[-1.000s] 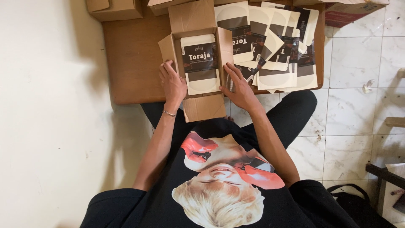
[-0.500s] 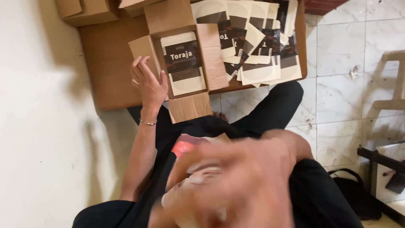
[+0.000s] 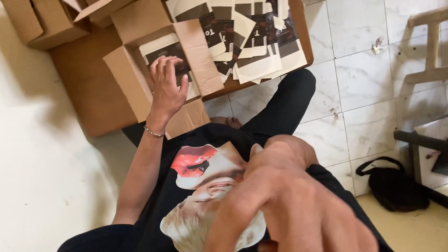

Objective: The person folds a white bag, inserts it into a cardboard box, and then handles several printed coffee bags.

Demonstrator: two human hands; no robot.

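My left hand (image 3: 165,88) rests, fingers spread and gripping nothing, on the pouch (image 3: 164,50) lying flat in the open cardboard box (image 3: 123,70) on the low table (image 3: 88,93). My right hand (image 3: 289,200) is raised near the camera, blurred, seemingly empty. Press the pouch flat before closing the flaps.

A low wooden table (image 3: 93,93) stands on a white marble-tiled floor (image 3: 373,84), daylight falling across both.

Black printed T-shirt (image 3: 205,186), black trousers (image 3: 280,105), thin silver bracelet (image 3: 153,132)
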